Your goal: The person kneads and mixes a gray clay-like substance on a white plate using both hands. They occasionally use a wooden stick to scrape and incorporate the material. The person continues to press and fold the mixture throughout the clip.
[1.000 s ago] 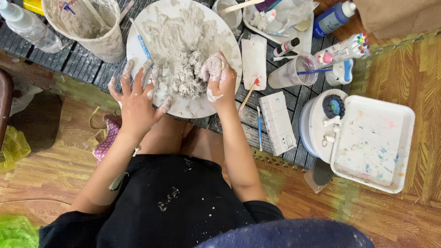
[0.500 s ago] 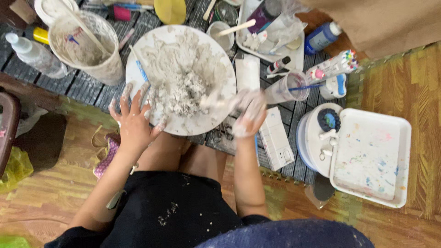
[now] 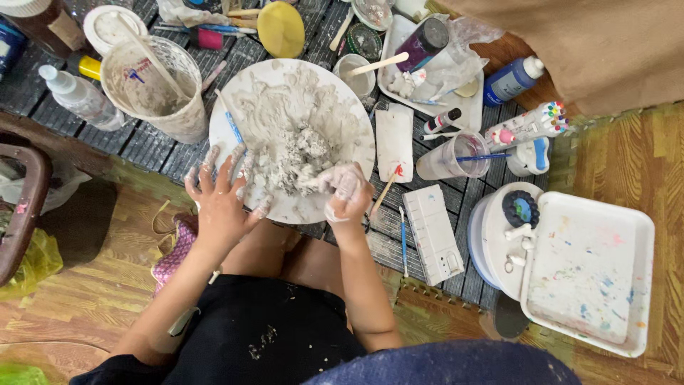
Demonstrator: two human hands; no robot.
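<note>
Blue bottle point(image 3: 511, 80) with a white cap lies top right; a clear spray bottle point(image 3: 80, 99) lies far left, label unreadable.

The scene was bright and evenly lit by soft light that cast only faint, short shadows, such as those under the bowl point(image 3: 292, 139) and beside the white tray point(image 3: 591, 274). Focus was sharp over most of the mat point(image 3: 142, 142), with slight motion blur on the clay-coated right hand point(image 3: 345, 189), while the dark blue shape along the bottom edge sat very close and out of focus. Pale surfaces like the tray and the bowl's rim ran near white but kept their detail, glare was limited to small glints on the plastic cup point(image 3: 452, 155), and straight lines bowed a little toward the frame edges.
</note>
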